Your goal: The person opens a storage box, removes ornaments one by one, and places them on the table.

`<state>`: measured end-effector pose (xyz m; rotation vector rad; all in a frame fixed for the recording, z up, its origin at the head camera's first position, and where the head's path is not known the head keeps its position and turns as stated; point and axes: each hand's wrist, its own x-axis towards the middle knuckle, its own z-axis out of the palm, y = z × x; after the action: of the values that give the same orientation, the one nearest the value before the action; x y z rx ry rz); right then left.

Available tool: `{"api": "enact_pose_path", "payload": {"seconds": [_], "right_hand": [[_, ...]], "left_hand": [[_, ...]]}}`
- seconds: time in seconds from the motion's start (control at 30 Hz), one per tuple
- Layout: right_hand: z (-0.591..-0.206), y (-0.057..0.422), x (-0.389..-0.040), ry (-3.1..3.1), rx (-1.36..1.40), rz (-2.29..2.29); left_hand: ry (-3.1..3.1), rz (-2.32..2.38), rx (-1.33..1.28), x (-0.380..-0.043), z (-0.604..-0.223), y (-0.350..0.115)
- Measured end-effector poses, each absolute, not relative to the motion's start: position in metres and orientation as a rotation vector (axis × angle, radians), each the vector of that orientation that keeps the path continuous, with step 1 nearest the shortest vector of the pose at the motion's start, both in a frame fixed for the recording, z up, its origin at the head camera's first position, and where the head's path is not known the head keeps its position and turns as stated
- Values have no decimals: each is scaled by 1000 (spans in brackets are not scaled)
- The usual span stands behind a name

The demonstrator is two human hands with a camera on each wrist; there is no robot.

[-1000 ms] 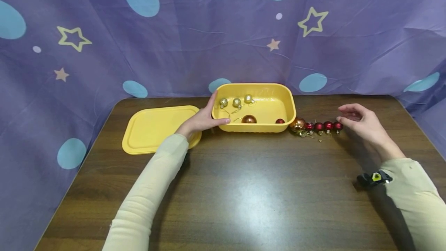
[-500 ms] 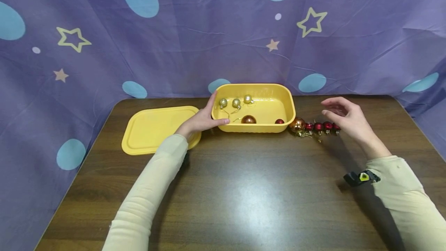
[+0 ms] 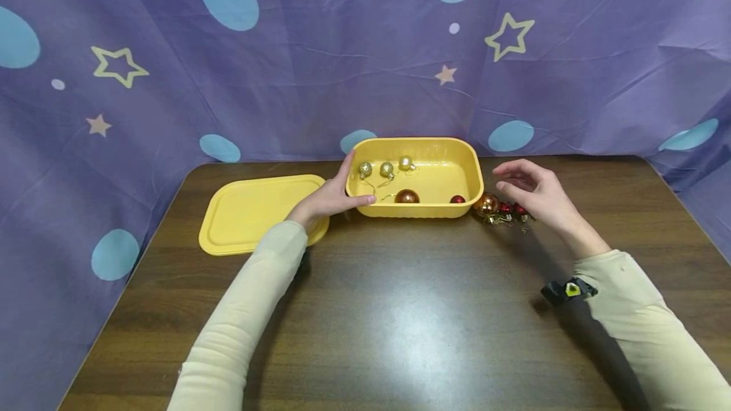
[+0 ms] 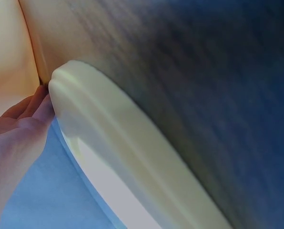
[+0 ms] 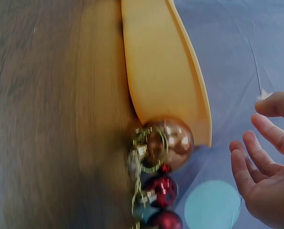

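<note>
My left hand rests against the left end of the yellow container, thumb along its front rim and straight fingers along its left wall. Inside lie three small gold baubles, a larger copper bauble and a small red bauble. Outside its right corner another copper bauble heads a row of small red baubles with gold strings. Over that row hangs my right hand, fingers loosely bent, holding nothing; it covers part of the row in the head view.
A yellow lid lies flat left of the container, partly under my left wrist. Behind the brown wooden table hangs a purple curtain with stars and dots.
My right hand has moved left along the row of baubles, from its right end towards the container. My left hand, the container and the lid have stayed put.
</note>
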<state>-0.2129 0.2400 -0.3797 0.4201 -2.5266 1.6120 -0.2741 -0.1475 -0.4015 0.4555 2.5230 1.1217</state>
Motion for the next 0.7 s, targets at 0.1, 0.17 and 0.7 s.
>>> {"api": "enact_pose_path", "payload": {"seconds": [0.1,0.17,0.7], "right_hand": [[-380,232,-214,-2540,465,1647],[-381,226,-216,-2542,498,1670],[-388,167,-227,-2461,779,1702]], "left_hand": [[2525,1113,452,-274,-401,-147],[2523,1110,452,-274,-400,-147],[2552,1014,501,-275,-395,-147]]}}
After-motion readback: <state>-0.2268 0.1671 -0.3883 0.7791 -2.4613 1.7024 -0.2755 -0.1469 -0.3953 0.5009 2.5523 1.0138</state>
